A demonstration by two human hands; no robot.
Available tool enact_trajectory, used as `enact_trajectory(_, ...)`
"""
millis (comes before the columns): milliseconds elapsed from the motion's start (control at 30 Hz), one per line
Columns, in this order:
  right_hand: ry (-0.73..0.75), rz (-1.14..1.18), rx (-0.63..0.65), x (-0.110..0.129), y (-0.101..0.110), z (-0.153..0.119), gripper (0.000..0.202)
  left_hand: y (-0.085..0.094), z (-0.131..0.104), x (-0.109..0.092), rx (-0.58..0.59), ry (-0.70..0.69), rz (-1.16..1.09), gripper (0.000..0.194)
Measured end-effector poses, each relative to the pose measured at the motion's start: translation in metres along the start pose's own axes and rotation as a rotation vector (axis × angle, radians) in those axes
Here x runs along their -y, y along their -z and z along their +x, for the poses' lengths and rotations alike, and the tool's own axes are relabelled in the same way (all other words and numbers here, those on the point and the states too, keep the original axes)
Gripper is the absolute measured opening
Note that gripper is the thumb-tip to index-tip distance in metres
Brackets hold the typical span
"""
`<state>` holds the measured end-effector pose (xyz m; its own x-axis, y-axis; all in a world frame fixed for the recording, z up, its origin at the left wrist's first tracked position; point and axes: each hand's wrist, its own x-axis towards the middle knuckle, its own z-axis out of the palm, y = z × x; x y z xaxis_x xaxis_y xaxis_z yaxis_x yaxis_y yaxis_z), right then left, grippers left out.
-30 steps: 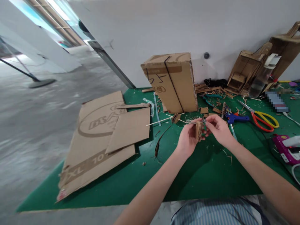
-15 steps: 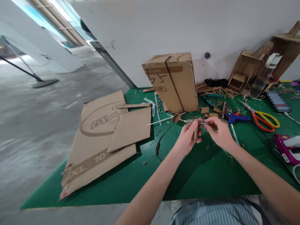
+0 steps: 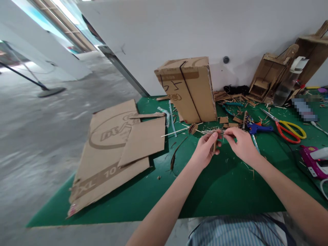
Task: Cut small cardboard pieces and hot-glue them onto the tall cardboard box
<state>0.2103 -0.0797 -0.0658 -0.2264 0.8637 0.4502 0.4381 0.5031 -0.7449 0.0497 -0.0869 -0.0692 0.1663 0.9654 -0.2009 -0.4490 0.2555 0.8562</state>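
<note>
My left hand [image 3: 207,146] is closed on a small piece of cardboard [image 3: 214,146], whose lower end shows below the thumb. Close by, my right hand [image 3: 238,140] pinches with thumb and fingertips at the far side of that piece. What lies in this pinch is too small to make out. Just beyond my left hand lies a round cardboard disc [image 3: 192,128] with thin wooden sticks [image 3: 176,132] by it. Fine shavings and slivers are scattered behind both hands.
A cardboard box [image 3: 191,90] stands against the wall. Flat cardboard sheets [image 3: 143,140] lie at left on the green table [image 3: 164,201]. Scissors [image 3: 288,130], a blue-handled tool [image 3: 260,128], a magenta glue gun [image 3: 314,160] and a water bottle [image 3: 288,83] are at right.
The right fingertips have shifted slightly, and the thin shiny thing between the hands now shows less. The left hand keeps its hold on the cardboard piece.
</note>
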Motion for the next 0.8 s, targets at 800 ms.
enact_trajectory(800, -0.113, -0.041, 0.396, 0.016, 0.012, 0.003, 0.046, -0.004, -0.006, 0.011, 0.162, 0.023, 0.052, 0.051)
